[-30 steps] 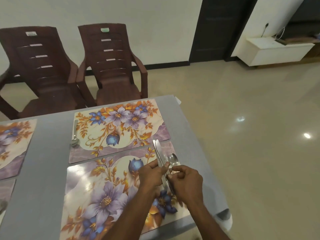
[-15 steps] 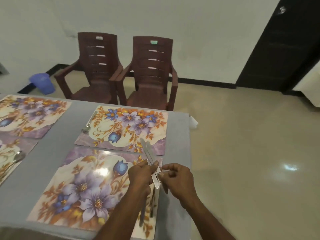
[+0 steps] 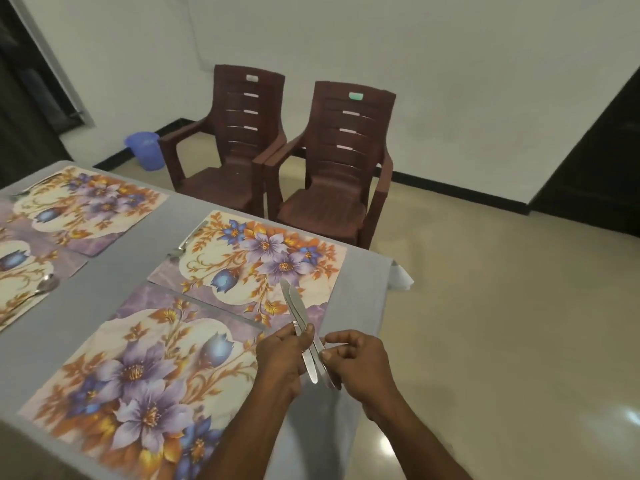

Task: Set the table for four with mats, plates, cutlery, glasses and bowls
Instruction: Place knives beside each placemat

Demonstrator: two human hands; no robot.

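Left hand (image 3: 280,355), right hand (image 3: 360,362) grip knives (image 3: 304,327) — no legible markings.

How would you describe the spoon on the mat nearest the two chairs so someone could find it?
Start at the two brown chairs and drop to the floral mat right before them. The spoon lies on that mat's left edge, bowl toward the viewer; unlike the knives, no hand touches it.

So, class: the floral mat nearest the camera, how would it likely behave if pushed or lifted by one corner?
The near mat lies thin and flat, so it probably flexes when lifted. Its glossy face suggests it could slide on the grey table. It looks light.
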